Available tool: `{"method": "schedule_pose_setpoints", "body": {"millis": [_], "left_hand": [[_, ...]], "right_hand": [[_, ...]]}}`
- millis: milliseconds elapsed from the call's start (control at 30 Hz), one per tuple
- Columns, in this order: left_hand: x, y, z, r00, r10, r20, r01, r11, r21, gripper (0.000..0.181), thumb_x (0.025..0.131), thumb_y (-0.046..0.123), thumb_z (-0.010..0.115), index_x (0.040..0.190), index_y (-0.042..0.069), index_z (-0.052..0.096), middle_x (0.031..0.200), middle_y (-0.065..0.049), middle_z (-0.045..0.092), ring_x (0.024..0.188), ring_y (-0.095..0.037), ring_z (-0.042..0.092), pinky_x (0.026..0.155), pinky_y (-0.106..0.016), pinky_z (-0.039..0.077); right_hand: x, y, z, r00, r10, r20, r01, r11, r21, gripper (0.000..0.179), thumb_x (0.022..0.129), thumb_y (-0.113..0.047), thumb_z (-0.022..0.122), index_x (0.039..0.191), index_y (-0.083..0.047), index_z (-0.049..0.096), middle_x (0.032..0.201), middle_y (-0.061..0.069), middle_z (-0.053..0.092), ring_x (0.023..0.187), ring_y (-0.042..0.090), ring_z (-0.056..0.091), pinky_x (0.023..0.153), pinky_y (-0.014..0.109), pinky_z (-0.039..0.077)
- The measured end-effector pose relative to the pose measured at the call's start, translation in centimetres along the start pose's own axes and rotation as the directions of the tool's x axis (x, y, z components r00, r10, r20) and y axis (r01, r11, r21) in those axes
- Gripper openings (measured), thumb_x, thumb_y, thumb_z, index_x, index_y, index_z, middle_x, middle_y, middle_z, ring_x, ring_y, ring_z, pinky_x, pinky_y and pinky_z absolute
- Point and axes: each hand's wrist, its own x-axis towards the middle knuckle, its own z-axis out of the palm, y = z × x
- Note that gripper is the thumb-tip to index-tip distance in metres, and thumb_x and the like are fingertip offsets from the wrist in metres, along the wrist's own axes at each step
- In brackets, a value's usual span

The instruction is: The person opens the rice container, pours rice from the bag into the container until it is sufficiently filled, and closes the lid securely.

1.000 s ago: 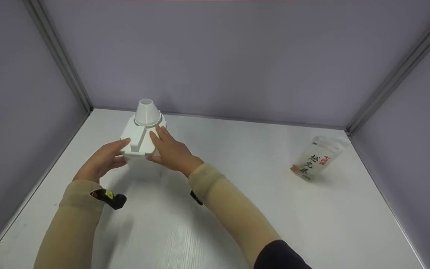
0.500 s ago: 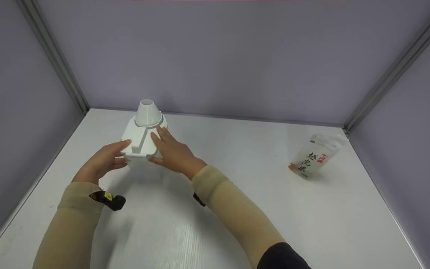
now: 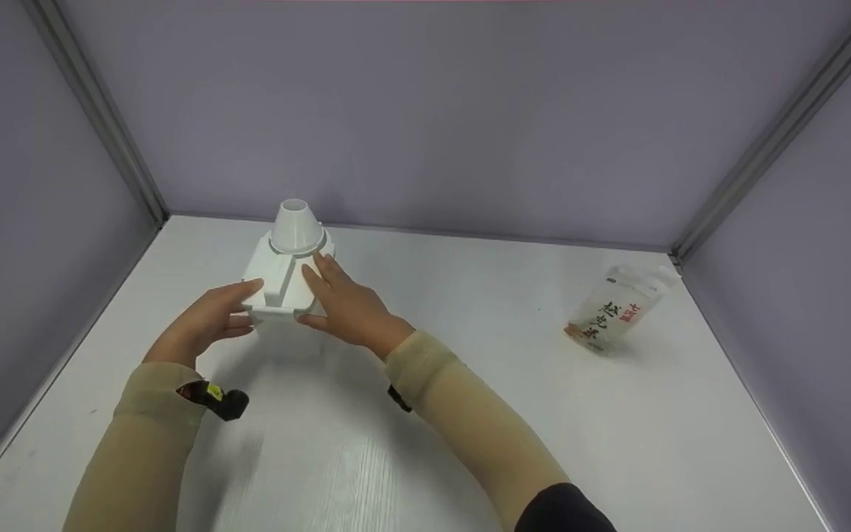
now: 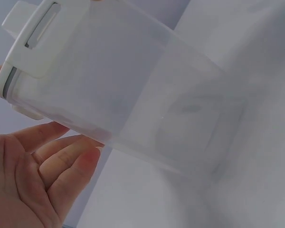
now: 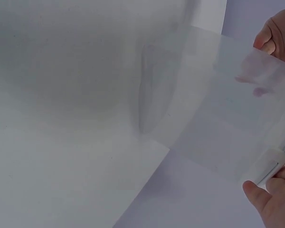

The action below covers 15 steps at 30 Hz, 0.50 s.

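Container (image 4: 128,85) with translucent walls and a white lid (image 3: 297,290) is left of centre in the head frame, upright between the two hands; whether its base touches the white surface (image 3: 470,421) is hard to tell. At the lower left of that frame, a beige sleeve (image 3: 148,443) rises from the bottom edge, with a small black device (image 3: 226,403) bearing a yellow patch at its cuff. Just above, the left hand (image 3: 207,314) holds the lid's left side, thumb on the top edge and fingers lower, against the wall. On the lid, a raised bar (image 3: 278,281) runs lengthwise, and behind it a white cone (image 3: 295,229) has its narrow end up. From the right, the right hand (image 3: 355,309) holds the lid's other side, fingers laid over the top and thumb below at the near corner. Its beige sleeve (image 3: 484,421) slants down to a dark cuff (image 3: 562,510) at the bottom edge. Farther right, well apart, a clear bag (image 3: 614,310) with black and red characters leans on the surface.
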Motion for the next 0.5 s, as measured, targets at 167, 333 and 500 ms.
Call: {"method": "schedule_pose_setpoints", "body": {"millis": [167, 333, 500], "left_hand": [[0.2, 0.0, 0.3, 1.0, 0.003, 0.003, -0.003, 1.0, 0.001, 0.088, 0.087, 0.066, 0.043, 0.147, 0.003, 0.024, 0.142, -0.022, 0.035, 0.12, -0.034, 0.049, 0.097, -0.041, 0.04], [0.4, 0.0, 0.7, 1.0, 0.008, 0.011, -0.008, 1.0, 0.009, 0.088, 0.088, 0.065, 0.042, 0.147, 0.002, 0.023, 0.142, -0.023, 0.036, 0.12, -0.033, 0.049, 0.097, -0.041, 0.04], [0.8, 0.1, 1.2, 0.999, 0.02, 0.03, -0.02, 1.0, -0.006, 0.088, 0.088, 0.064, 0.042, 0.146, 0.001, 0.023, 0.14, -0.023, 0.038, 0.119, -0.033, 0.05, 0.098, -0.041, 0.04]], "right_hand": [[-0.3, 0.3, 0.0, 1.0, 0.008, 0.01, -0.007, 1.0, -0.002, 0.079, 0.09, -0.053, 0.051, 0.151, -0.018, 0.015, 0.156, 0.002, 0.001, 0.141, 0.016, 0.003, 0.104, 0.032, 0.032], [-0.6, 0.7, 0.0, 1.0, -0.002, -0.006, 0.002, 1.0, 0.002, 0.078, 0.09, -0.052, 0.052, 0.15, -0.017, 0.016, 0.156, 0.003, 0.003, 0.141, 0.017, 0.005, 0.104, 0.032, 0.032], [-1.0, 1.3, 0.1, 1.0, 0.005, -0.017, -0.005, 1.0, -0.004, 0.078, 0.09, -0.053, 0.051, 0.15, -0.017, 0.017, 0.156, 0.003, 0.005, 0.141, 0.016, 0.005, 0.1, 0.033, 0.039]]}}
